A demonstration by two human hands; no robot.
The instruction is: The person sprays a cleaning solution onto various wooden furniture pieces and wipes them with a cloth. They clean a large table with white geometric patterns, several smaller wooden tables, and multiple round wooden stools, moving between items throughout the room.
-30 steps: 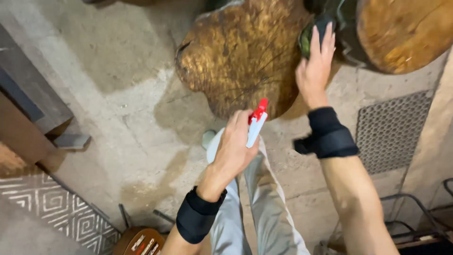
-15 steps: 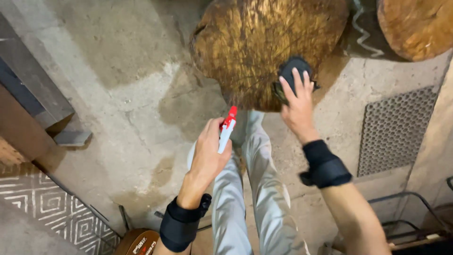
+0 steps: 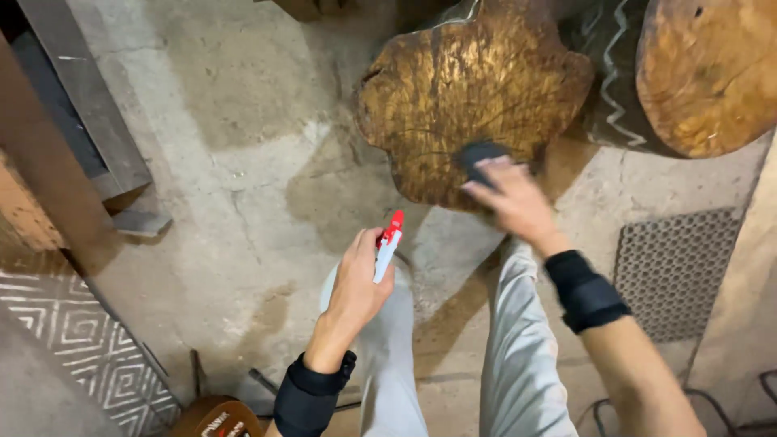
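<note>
Change: our right hand [image 3: 514, 202] has slid its dark pad [image 3: 479, 154] lower on the wooden stump [image 3: 469, 89].
Left hand [image 3: 360, 283]: grips the red-and-white spray bottle [image 3: 387, 247].
Right hand: flat, pressing the pad.

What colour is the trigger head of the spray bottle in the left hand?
Red, on a white spray bottle held in the left hand; seen in the head view.

The right hand [image 3: 518, 206] presses a dark cloth [image 3: 479, 155] flat on the stump [image 3: 469, 89] — fingers spread. The left hand [image 3: 360, 283], nearer the body, grips a spray bottle [image 3: 387, 247] — red nozzle up, above grey trouser legs [image 3: 518, 364].
</note>
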